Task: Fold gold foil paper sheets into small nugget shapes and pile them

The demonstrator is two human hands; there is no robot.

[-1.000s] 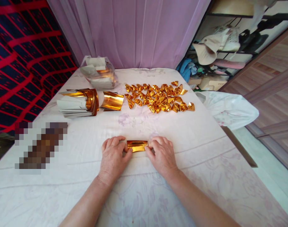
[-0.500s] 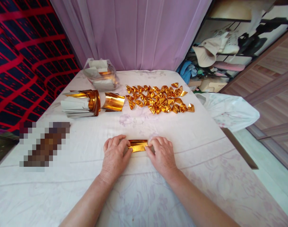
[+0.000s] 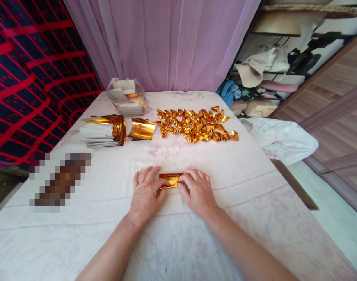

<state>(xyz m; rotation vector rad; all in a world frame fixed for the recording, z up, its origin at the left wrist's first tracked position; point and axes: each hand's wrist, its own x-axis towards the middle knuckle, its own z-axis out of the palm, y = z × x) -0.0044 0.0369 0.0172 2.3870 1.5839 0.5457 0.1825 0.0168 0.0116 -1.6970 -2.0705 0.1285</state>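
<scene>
While both hands, left hand (image 3: 146, 194) and right hand (image 3: 196, 191), pinch the gold foil strip (image 3: 170, 180) flat on the surface (image 3: 178, 242), folding looks underway; next calls for creasing its ends

We are looking at a narrow folded gold foil strip (image 3: 170, 180), shiny and creased, lying flat crosswise on the white cloth-covered desk (image 3: 254, 203).

A single head-worn camera looks forward and steeply down from close above the near edge of the cloth-covered table (image 3: 254, 218), facing the purple curtain (image 3: 166, 43) at the far end, with a cluttered shelf (image 3: 283, 66) entering at right.
</scene>
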